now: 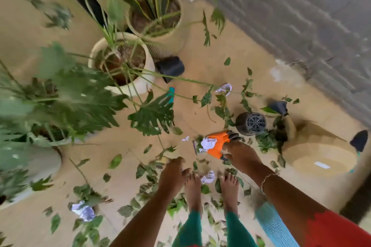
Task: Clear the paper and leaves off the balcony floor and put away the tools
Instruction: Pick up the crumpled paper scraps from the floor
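Green leaves (115, 161) and crumpled white paper wads (208, 177) lie scattered over the tan balcony floor. More paper lies at the lower left (83, 211) and further out (225, 88). My right hand (241, 156) grips an orange object with dark tips (217, 149), perhaps a glove or a scoop. A paper wad (207, 143) and some leaves rest on it. My left hand (174, 172) reaches down to leaves near my bare feet (193, 186). Blur hides whether its fingers hold anything. A teal-handled tool (171, 94) lies partly under a big leaf.
Cream pots with tall plants (120, 62) (156, 18) stand at the back left. A small black pot (170, 66) lies beside them. A dark pot (251, 123) lies on its side next to a tipped tan basket (319, 156). A grey wall (301, 16) runs along the right.
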`<state>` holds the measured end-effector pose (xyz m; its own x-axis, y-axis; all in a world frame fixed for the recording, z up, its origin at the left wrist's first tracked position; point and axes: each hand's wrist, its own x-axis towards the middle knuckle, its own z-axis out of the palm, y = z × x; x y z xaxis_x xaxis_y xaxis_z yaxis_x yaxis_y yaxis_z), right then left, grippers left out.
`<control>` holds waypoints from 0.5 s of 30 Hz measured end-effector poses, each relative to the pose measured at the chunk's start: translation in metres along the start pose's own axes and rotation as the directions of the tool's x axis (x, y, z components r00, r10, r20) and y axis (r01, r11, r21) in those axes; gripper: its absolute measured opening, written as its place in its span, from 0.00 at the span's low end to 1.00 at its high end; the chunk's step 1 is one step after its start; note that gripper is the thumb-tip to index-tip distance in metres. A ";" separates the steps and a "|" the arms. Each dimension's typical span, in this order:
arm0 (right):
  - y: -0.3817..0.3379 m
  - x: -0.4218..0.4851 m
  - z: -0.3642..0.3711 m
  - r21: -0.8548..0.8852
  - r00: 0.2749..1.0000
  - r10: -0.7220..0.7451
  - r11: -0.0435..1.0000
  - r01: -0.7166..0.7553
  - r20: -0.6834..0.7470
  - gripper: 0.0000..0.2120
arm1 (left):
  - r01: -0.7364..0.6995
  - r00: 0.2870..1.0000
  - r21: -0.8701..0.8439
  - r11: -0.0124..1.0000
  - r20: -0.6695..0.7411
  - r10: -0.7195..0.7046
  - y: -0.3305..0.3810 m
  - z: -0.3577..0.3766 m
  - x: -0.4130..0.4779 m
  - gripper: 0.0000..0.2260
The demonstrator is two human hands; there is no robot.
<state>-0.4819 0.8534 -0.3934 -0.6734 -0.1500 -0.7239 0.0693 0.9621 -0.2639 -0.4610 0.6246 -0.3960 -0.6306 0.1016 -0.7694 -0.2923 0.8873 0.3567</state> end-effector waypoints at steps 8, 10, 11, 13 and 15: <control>0.033 0.128 0.101 0.035 1.000 -0.006 0.999 0.006 -0.006 0.19 | -0.013 1.000 0.046 0.999 0.008 0.013 -0.037 0.095 0.119 0.17; 0.039 0.152 0.121 0.012 1.000 -0.007 1.000 0.007 -0.011 0.18 | -0.038 0.999 0.076 0.996 -0.010 0.039 -0.040 0.111 0.145 0.15; 0.042 0.163 0.130 -0.004 1.000 -0.015 1.000 0.015 -0.017 0.18 | -0.045 0.999 0.090 0.995 -0.017 0.046 -0.041 0.118 0.158 0.15; 0.048 0.181 0.145 -0.032 0.998 -0.030 0.999 0.028 -0.055 0.17 | -0.052 0.998 0.123 0.991 -0.025 0.055 -0.041 0.134 0.179 0.15; 0.049 0.194 0.156 -0.076 0.994 -0.039 0.997 0.031 -0.106 0.17 | -0.053 0.998 0.163 0.985 -0.027 0.059 -0.039 0.144 0.197 0.16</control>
<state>-0.4944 0.8360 -0.6459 -0.7498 -0.1625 -0.6414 -0.0076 0.9714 -0.2371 -0.4699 0.6750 -0.6374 -0.6655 0.1413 -0.7329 -0.1374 0.9419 0.3064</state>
